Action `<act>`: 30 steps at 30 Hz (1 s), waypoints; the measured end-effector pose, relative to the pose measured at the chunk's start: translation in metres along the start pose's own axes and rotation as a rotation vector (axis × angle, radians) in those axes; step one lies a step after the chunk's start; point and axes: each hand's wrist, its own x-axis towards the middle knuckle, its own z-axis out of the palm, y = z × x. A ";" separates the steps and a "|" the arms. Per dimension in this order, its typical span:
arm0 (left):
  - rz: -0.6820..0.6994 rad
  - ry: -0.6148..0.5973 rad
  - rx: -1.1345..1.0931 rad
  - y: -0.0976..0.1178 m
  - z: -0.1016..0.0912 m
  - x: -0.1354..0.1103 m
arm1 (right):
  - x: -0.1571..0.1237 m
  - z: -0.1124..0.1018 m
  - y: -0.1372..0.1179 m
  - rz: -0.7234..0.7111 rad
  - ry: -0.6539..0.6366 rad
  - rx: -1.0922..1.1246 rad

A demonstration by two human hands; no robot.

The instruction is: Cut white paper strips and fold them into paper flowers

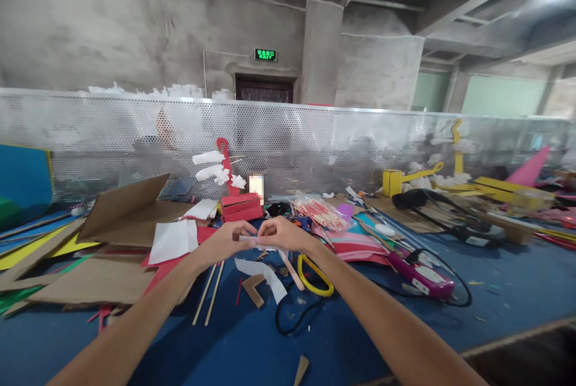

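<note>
My left hand [230,239] and my right hand [284,233] meet over the blue table, fingers pinched. Between their fingertips is a small strip of white paper [248,239], partly hidden by the fingers. Below them lie a curved white paper strip [265,275], an angled bit of brown cardboard [254,292] and two thin wooden sticks [210,293]. A yellow loop that looks like a scissors handle [330,287] rests beside my right wrist. Just beyond my hands stands a red box [242,208], with a red hooked piece [225,161] carrying white shapes behind it.
Cardboard sheets [103,272] and white paper [173,241] cover the left side. To the right are a bag of sticks [321,212], a purple device [423,275] with a black cable, and black headgear [450,218]. A perforated metal screen [292,140] borders the table's back.
</note>
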 end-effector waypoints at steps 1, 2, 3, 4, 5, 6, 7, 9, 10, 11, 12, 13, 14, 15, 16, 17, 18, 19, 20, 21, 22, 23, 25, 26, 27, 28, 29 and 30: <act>0.001 0.013 -0.002 -0.003 -0.001 0.002 | 0.000 0.000 0.000 0.002 -0.005 0.002; 0.002 0.026 -0.001 -0.006 -0.002 0.003 | 0.000 0.000 0.000 0.006 0.000 0.003; 0.004 0.037 -0.002 -0.010 -0.004 0.004 | 0.001 0.000 0.000 0.011 0.012 0.004; 0.005 0.047 -0.010 -0.014 -0.006 0.005 | 0.001 0.000 0.001 0.018 0.029 0.002; 0.001 0.057 -0.019 -0.017 -0.007 0.006 | 0.002 0.000 0.002 0.026 0.046 0.000; -0.006 0.061 -0.026 -0.019 -0.008 0.007 | 0.002 -0.001 0.003 0.031 0.062 0.000; -0.012 0.062 -0.030 -0.020 -0.009 0.007 | 0.003 -0.001 0.004 0.033 0.073 0.002; -0.006 0.051 -0.031 -0.018 -0.008 0.006 | 0.003 -0.001 0.005 0.028 0.067 0.008; 0.004 0.038 -0.028 -0.016 -0.007 0.005 | 0.002 0.000 0.004 0.020 0.054 0.007; 0.015 0.024 -0.023 -0.013 -0.006 0.004 | 0.002 0.000 0.003 0.009 0.037 -0.002; 0.021 0.012 -0.015 -0.010 -0.004 0.003 | 0.002 0.000 0.002 -0.008 0.019 -0.016; 0.021 0.009 -0.003 -0.008 -0.002 0.003 | 0.001 0.001 0.001 -0.027 0.006 -0.032; 0.016 0.016 0.007 -0.006 0.000 0.002 | 0.000 0.001 -0.001 -0.043 -0.001 -0.046; 0.008 0.027 0.014 -0.005 0.001 0.003 | 0.000 0.001 -0.003 -0.054 -0.001 -0.058; -0.001 0.037 0.012 -0.004 0.002 0.003 | -0.001 0.001 -0.004 -0.056 0.003 -0.070; -0.013 0.045 -0.002 -0.005 0.002 0.003 | -0.002 0.001 -0.006 -0.051 0.007 -0.087; -0.027 0.047 -0.027 -0.006 0.002 0.004 | -0.004 0.001 -0.008 -0.046 0.009 -0.116; -0.044 0.044 -0.064 -0.007 0.002 0.005 | -0.005 0.002 -0.011 -0.045 0.013 -0.160; -0.062 0.041 -0.109 -0.009 0.002 0.005 | -0.007 0.002 -0.013 -0.054 0.019 -0.219; -0.082 0.039 -0.156 -0.010 0.002 0.006 | -0.008 0.003 -0.015 -0.079 0.028 -0.293; -0.107 0.037 -0.201 -0.012 0.002 0.006 | -0.010 0.005 -0.018 -0.109 0.055 -0.365; -0.135 0.035 -0.237 -0.013 0.002 0.006 | -0.010 0.007 -0.020 -0.146 0.065 -0.436; -0.181 0.022 -0.290 -0.013 0.002 0.005 | -0.011 0.011 -0.023 -0.241 0.064 -0.561; -0.193 0.014 -0.314 -0.012 0.002 0.005 | -0.010 0.013 -0.024 -0.289 0.059 -0.610; -0.201 0.007 -0.339 -0.011 0.003 0.004 | -0.009 0.014 -0.025 -0.332 0.055 -0.650; -0.208 -0.001 -0.363 -0.010 0.003 0.003 | -0.009 0.015 -0.025 -0.365 0.052 -0.680; -0.213 -0.008 -0.384 -0.009 0.003 0.002 | -0.008 0.015 -0.025 -0.389 0.045 -0.704; -0.219 -0.013 -0.399 -0.008 0.003 0.001 | -0.008 0.014 -0.024 -0.405 0.035 -0.722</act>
